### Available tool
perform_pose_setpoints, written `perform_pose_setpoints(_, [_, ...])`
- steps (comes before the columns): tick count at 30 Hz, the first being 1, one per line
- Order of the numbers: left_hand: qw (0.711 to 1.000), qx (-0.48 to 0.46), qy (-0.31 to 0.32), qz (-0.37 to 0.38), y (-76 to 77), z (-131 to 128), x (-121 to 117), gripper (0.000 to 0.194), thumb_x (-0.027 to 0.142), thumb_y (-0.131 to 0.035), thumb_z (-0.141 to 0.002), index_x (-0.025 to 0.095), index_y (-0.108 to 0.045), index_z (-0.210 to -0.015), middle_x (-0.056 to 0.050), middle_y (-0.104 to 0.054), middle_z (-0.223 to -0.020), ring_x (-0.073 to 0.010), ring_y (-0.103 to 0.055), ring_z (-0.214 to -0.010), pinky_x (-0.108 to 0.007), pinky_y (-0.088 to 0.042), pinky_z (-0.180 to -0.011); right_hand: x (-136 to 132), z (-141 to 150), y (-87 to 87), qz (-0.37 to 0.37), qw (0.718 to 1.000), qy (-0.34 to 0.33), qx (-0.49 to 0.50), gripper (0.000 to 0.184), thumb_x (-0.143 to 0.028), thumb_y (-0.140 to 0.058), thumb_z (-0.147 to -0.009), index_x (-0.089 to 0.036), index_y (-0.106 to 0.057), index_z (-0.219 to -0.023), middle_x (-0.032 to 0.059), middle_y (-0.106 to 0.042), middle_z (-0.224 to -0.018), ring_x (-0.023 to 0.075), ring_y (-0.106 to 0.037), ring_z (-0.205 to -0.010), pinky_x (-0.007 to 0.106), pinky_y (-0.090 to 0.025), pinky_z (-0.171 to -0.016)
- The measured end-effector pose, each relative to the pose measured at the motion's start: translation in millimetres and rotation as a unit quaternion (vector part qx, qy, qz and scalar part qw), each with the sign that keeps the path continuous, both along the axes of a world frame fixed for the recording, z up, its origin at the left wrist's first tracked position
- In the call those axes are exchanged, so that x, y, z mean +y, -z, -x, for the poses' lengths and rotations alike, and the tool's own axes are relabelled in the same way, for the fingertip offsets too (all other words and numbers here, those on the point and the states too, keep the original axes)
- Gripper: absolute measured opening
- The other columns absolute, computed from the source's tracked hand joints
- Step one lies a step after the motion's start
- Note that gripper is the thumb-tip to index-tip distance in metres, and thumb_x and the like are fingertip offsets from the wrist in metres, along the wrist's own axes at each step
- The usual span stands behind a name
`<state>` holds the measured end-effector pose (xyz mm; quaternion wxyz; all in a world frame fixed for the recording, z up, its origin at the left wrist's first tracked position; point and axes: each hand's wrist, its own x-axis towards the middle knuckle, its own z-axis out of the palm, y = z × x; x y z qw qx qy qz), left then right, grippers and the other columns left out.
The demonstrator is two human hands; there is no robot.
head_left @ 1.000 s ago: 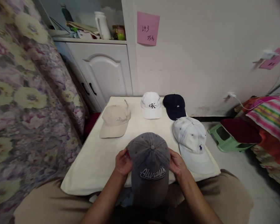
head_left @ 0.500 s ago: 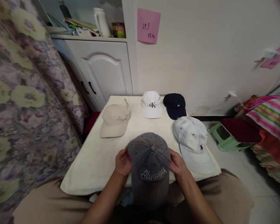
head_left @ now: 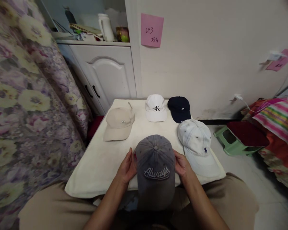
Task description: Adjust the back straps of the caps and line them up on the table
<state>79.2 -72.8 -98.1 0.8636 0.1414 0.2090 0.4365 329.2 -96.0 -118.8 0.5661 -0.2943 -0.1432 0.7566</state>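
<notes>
A grey cap (head_left: 155, 159) with "Always" stitched on its front sits at the near edge of the cream-covered table (head_left: 98, 163), brim toward me. My left hand (head_left: 127, 166) rests against its left side with the fingers stretched along the crown. My right hand (head_left: 182, 165) cups its right side, fingers bent round the cap. A pale blue cap (head_left: 196, 142) lies just to the right. A beige cap (head_left: 118, 123), a white cap (head_left: 155, 108) and a navy cap (head_left: 180, 109) lie farther back.
A flower-patterned cloth (head_left: 26, 105) hangs along the left. A white cabinet (head_left: 105, 73) with a jug stands behind the table. A green stool (head_left: 232, 140) and a striped blanket (head_left: 276, 121) are on the right, with pink notes on the wall.
My left fingers have straightened from a curled grip to lie flat along the grey cap's side. The cap has shifted slightly to the right.
</notes>
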Motion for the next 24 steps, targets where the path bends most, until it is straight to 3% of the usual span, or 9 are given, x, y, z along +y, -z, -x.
perform_pose_setpoints(5, [0.999, 0.016, -0.029, -0.001, 6.9, 0, -2, 0.025, 0.022, -0.057, -0.093, 0.015, -0.07, -0.114, -0.01, -0.078, -0.107, -0.029, -0.067, -0.114, -0.04, -0.048, -0.105, 0, -1, 4.0, -0.006, 1.0, -0.008, -0.017, 0.02, -0.026, -0.077, -0.07, -0.02, -0.071, -0.088, 0.0011, -0.078, -0.082, 0.0252, -0.072, -0.091, 0.038, -0.057, -0.083])
perform_pose_setpoints(14, [0.999, 0.031, -0.041, 0.008, 2.7, -9, 5, 0.02, 0.02, -0.057, -0.092, 0.015, -0.073, -0.102, -0.01, -0.079, -0.1, -0.031, -0.067, -0.114, -0.043, -0.049, -0.104, 5, -3, 1.7, -0.037, 0.999, 0.01, -0.032, 0.019, -0.026, -0.078, -0.074, -0.017, -0.072, -0.089, 0.0033, -0.078, -0.083, 0.0228, -0.073, -0.086, 0.035, -0.057, -0.082])
perform_pose_setpoints(19, [0.999, 0.038, -0.028, 0.014, -1.8, -5, 4, 0.018, 0.02, -0.056, -0.093, 0.016, -0.074, -0.095, -0.01, -0.08, -0.096, -0.0304, -0.067, -0.113, -0.041, -0.049, -0.104, -12, -9, -4.5, -0.047, 0.995, 0.042, -0.073, 0.028, -0.022, -0.081, -0.073, -0.015, -0.072, -0.098, 0.007, -0.078, -0.094, 0.0209, -0.072, -0.085, 0.03, -0.057, -0.076])
perform_pose_setpoints(24, [0.998, 0.052, -0.014, 0.02, -5.6, -5, 3, 0.024, 0.02, -0.05, -0.096, 0.016, -0.073, -0.1, -0.01, -0.08, -0.095, -0.0293, -0.069, -0.111, -0.041, -0.051, -0.102, -37, -18, -1.2, -0.017, 0.987, 0.097, -0.129, 0.032, -0.025, -0.087, -0.068, -0.016, -0.072, -0.094, 0.0057, -0.077, -0.092, 0.0151, -0.072, -0.08, 0.024, -0.056, -0.073])
